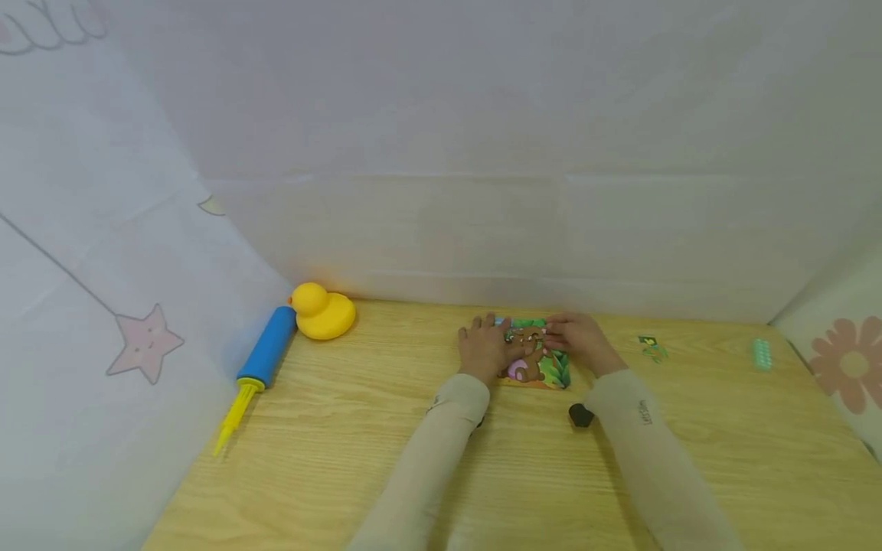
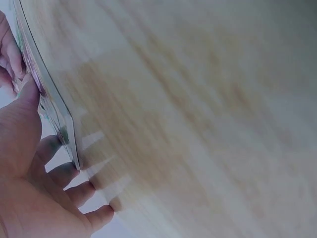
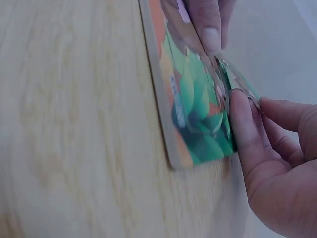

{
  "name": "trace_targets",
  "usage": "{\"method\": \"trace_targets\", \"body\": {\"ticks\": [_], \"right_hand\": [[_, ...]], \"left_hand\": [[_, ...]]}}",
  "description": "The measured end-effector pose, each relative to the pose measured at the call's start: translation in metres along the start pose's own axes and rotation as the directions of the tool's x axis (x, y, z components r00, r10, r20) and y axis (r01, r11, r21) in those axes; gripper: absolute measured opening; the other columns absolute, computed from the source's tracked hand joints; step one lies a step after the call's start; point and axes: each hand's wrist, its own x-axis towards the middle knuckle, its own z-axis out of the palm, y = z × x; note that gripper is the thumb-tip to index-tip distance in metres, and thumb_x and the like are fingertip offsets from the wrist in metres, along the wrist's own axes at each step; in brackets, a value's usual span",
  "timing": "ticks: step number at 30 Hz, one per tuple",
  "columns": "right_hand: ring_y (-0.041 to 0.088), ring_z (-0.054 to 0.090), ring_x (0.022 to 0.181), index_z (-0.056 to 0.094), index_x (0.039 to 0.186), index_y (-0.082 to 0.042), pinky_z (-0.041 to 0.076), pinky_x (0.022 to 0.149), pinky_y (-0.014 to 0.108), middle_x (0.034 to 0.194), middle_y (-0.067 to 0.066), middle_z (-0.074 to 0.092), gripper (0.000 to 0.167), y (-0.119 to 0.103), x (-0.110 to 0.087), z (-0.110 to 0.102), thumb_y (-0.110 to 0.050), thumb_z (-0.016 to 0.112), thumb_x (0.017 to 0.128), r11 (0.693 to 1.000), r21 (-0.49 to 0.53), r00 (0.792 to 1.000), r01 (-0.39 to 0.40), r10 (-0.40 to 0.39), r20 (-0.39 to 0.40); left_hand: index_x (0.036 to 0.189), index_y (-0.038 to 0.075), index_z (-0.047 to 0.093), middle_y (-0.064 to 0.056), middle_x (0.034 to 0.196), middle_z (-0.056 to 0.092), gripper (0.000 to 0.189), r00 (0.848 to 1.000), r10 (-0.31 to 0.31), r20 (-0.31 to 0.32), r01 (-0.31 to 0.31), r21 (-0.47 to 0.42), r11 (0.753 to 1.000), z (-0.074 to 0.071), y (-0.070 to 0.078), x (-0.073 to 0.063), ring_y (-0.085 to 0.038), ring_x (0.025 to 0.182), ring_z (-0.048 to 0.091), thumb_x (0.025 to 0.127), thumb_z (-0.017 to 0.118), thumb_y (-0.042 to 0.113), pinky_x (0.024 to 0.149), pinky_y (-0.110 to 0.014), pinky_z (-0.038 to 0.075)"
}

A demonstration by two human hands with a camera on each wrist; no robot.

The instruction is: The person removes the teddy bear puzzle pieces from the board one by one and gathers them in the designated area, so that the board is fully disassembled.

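A flat picture puzzle board (image 1: 554,371) with a brown bear and green leaves lies on the table between both hands. My left hand (image 1: 485,348) rests over its left part, fingers spread past the edge and thumb reaching across the picture. At the board's far right, my right hand (image 1: 584,340) pinches a thin puzzle piece (image 3: 241,79) between thumb and fingers. That piece stands tilted up from the board's surface, near the left thumb (image 3: 210,34). Much of the picture's left side is hidden under the left hand.
Loose green-and-yellow pieces (image 1: 651,349) lie to the right of the board. Farther right is a mint-green bumpy strip (image 1: 761,354). A yellow rubber duck (image 1: 324,312) and a blue-and-yellow hand pump (image 1: 267,352) sit at the left. A pale cloth wall (image 1: 441,237) borders the table's back.
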Motion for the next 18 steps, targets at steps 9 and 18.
{"method": "trace_targets", "body": {"ticks": [9, 18], "right_hand": [[0.010, 0.074, 0.095, 0.039, 0.147, 0.013, 0.059, 0.093, 0.027, 0.122, 0.017, 0.067, 0.048, 0.007, -0.008, -0.017, -0.008, 0.051, 0.106, 0.999, 0.027, 0.999, 0.030, -0.030, 0.018], [0.008, 0.074, 0.095, 0.035, 0.152, 0.009, 0.058, 0.096, 0.028, 0.116, 0.008, 0.069, 0.052, 0.007, -0.015, -0.036, -0.010, 0.052, 0.106, 0.998, 0.059, 1.000, 0.022, -0.022, 0.004]], "left_hand": [[0.156, 0.037, 0.039, 0.001, 0.165, 0.035, 0.083, 1.000, 0.005, -0.005, -0.005, -0.005, 1.000, 0.005, -0.002, 0.002, -0.026, 0.152, 0.034, 0.086, 0.055, 0.078, 0.120, -0.055, 0.033], [0.156, 0.038, 0.039, 0.001, 0.165, 0.036, 0.083, 1.000, 0.018, -0.013, -0.018, -0.004, 1.000, 0.005, -0.003, 0.004, -0.026, 0.151, 0.035, 0.086, 0.055, 0.079, 0.119, -0.055, 0.034]]}}
